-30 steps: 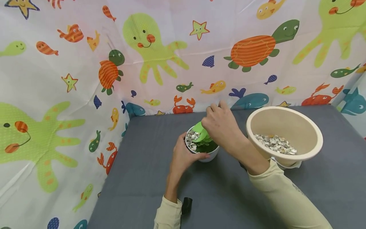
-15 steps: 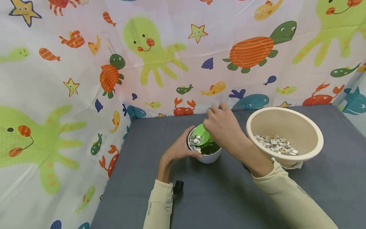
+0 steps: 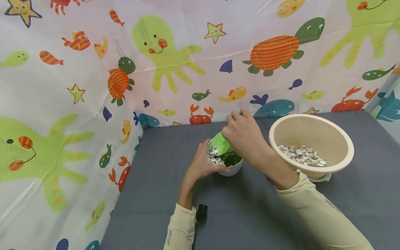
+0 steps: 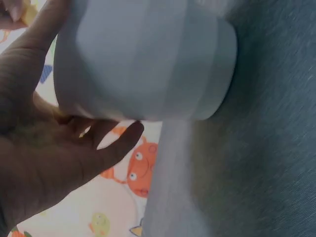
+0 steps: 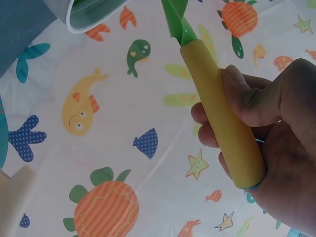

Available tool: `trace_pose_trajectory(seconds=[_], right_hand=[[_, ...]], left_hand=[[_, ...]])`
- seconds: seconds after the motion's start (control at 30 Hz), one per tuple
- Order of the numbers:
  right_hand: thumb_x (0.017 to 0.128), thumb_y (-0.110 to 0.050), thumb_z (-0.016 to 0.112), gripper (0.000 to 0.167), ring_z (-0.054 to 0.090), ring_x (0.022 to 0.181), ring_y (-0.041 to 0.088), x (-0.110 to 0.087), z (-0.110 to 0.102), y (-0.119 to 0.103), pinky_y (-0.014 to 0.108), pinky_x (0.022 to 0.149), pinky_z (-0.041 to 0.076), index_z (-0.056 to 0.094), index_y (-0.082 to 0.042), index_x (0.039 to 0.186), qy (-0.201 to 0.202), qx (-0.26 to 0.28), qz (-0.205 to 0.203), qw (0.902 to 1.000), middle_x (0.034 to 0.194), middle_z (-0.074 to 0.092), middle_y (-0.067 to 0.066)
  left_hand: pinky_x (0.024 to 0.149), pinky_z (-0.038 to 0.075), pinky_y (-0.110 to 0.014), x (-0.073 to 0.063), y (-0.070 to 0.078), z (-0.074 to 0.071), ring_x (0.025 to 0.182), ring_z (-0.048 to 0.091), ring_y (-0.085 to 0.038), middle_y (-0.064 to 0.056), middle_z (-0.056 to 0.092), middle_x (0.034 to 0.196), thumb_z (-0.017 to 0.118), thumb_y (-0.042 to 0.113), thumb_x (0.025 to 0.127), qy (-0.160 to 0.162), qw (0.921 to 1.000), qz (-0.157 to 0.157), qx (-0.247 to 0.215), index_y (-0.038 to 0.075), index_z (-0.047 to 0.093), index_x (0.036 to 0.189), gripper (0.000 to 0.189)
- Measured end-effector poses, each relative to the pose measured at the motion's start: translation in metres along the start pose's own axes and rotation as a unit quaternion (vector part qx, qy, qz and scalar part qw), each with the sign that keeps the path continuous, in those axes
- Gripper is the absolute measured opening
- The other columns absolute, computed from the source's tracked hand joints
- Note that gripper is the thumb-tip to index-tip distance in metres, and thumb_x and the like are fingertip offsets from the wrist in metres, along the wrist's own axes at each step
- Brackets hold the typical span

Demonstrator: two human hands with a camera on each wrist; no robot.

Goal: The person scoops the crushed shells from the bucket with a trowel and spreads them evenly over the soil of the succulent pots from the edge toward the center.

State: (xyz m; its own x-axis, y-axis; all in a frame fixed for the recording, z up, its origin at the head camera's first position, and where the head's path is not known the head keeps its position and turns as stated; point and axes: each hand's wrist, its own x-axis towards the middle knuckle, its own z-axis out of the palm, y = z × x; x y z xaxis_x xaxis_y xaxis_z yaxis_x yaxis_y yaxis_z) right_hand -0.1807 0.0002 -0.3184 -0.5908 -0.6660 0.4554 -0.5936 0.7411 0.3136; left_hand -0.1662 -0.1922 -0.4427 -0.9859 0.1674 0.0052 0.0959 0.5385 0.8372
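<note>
In the head view my left hand (image 3: pixel 202 164) is curled round a small white pot (image 3: pixel 233 171), thumb along its near side. The left wrist view shows the smooth pot wall (image 4: pixel 148 59) against the palm and fingers, its base at the grey surface. My right hand (image 3: pixel 243 134) grips a garden trowel by its yellow handle (image 5: pixel 222 116), fingers wrapped round it. The trowel's green blade (image 3: pixel 220 144) points down into the pot. Under it lie pale shell-like chips (image 3: pixel 215 158) on the left, with a small green succulent (image 3: pixel 230 154) beside them, partly hidden.
To the right of the pot stands a large beige tub (image 3: pixel 339 149) with a heap of similar pale chips (image 3: pixel 301 155) at its bottom. A dark grey cloth (image 3: pixel 150 180) covers the table. A sea-animal print curtain (image 3: pixel 184 31) rises behind and at the left.
The pot and left hand have shifted slightly right. The green blade has turned within the pot and shows a broader face now. Both holds stay the same.
</note>
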Motion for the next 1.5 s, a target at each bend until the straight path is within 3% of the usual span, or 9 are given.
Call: trace_pose_trajectory(seconds=[0.23,0.4,0.6,0.8,0.93,1.17,1.3,1.4,1.5], right_hand=[[0.087,-0.007,0.082,0.01,0.059,0.081,0.026,-0.006,-0.002,0.004,0.042,0.086,0.046,0.08,-0.007,0.077,0.022,-0.024,0.003,0.9995,0.079,0.07,0.011],[0.088,-0.008,0.081,0.008,0.063,0.087,0.028,-0.017,-0.005,0.011,0.044,0.094,0.05,0.08,-0.006,0.08,0.02,-0.022,0.013,0.9994,0.082,0.071,0.012],[0.09,-0.003,0.073,0.012,0.064,0.088,0.03,-0.029,-0.003,0.023,0.045,0.091,0.05,0.076,-0.004,0.078,0.031,-0.019,0.031,0.9988,0.084,0.07,0.014],[0.085,0.003,0.07,0.014,0.06,0.086,0.031,-0.044,-0.003,0.031,0.045,0.086,0.047,0.07,-0.004,0.073,0.042,0.003,0.053,0.9977,0.082,0.066,0.013],[0.082,0.005,0.07,0.006,0.06,0.085,0.032,-0.058,-0.012,0.044,0.049,0.086,0.047,0.072,-0.001,0.081,0.057,0.029,0.086,0.9943,0.084,0.066,0.015],[0.083,0.007,0.075,0.014,0.062,0.089,0.039,-0.102,-0.047,0.085,0.056,0.083,0.045,0.077,0.003,0.097,0.107,0.074,0.149,0.9802,0.086,0.068,0.019],[0.083,0.006,0.08,0.019,0.062,0.091,0.042,-0.133,-0.06,0.114,0.059,0.077,0.041,0.078,0.003,0.101,0.116,0.061,0.189,0.973,0.089,0.07,0.022],[0.078,0.01,0.082,0.025,0.058,0.091,0.044,-0.154,-0.06,0.132,0.063,0.073,0.04,0.077,0.003,0.101,0.093,0.042,0.223,0.9694,0.092,0.07,0.023],[0.068,0.016,0.085,0.034,0.057,0.095,0.045,-0.169,-0.055,0.145,0.066,0.071,0.043,0.077,0.003,0.099,0.036,0.022,0.243,0.9692,0.094,0.069,0.023]], left_hand=[[0.102,0.051,-0.047,-0.007,0.013,0.015,0.117,0.051,-0.026,-0.015,0.043,0.138,0.1,0.036,0.068,0.037,0.998,-0.033,0.04,0.012,0.026,0.165,0.124],[0.109,0.049,-0.052,-0.003,0.015,0.016,0.127,0.053,-0.032,-0.019,0.042,0.146,0.098,0.037,0.071,0.023,0.9976,-0.043,0.05,0.01,0.016,0.168,0.129],[0.12,0.042,-0.056,0.01,0.008,0.006,0.15,0.043,-0.034,-0.017,0.038,0.165,0.098,0.038,0.072,-0.038,0.9986,0.009,0.035,0.014,0.005,0.17,0.137],[0.118,0.044,-0.052,0.015,0.006,0.009,0.143,0.05,-0.025,-0.003,0.048,0.16,0.1,0.028,0.069,-0.073,0.9964,0.043,0.003,0.026,0.023,0.167,0.125],[0.116,0.045,-0.052,0.011,0.012,0.018,0.14,0.052,-0.027,-0.006,0.051,0.156,0.102,0.027,0.066,-0.035,0.9992,0.017,0.011,0.02,0.03,0.165,0.122],[0.109,0.051,-0.052,-0.006,0.025,0.035,0.128,0.056,-0.029,-0.013,0.051,0.143,0.106,0.037,0.056,0.052,0.9973,-0.023,0.047,0.011,0.039,0.158,0.125],[0.109,0.051,-0.053,-0.02,0.031,0.04,0.133,0.054,-0.033,-0.017,0.047,0.145,0.104,0.042,0.057,0.081,0.9938,-0.041,0.064,0.009,0.032,0.161,0.131],[0.11,0.049,-0.061,-0.032,0.037,0.037,0.143,0.048,-0.039,-0.02,0.041,0.155,0.102,0.046,0.06,0.085,0.9898,-0.055,0.099,0.015,0.016,0.168,0.142],[0.11,0.045,-0.069,-0.038,0.047,0.034,0.148,0.041,-0.046,-0.021,0.032,0.164,0.1,0.05,0.061,0.103,0.9835,-0.044,0.142,0.023,0.004,0.17,0.148]])
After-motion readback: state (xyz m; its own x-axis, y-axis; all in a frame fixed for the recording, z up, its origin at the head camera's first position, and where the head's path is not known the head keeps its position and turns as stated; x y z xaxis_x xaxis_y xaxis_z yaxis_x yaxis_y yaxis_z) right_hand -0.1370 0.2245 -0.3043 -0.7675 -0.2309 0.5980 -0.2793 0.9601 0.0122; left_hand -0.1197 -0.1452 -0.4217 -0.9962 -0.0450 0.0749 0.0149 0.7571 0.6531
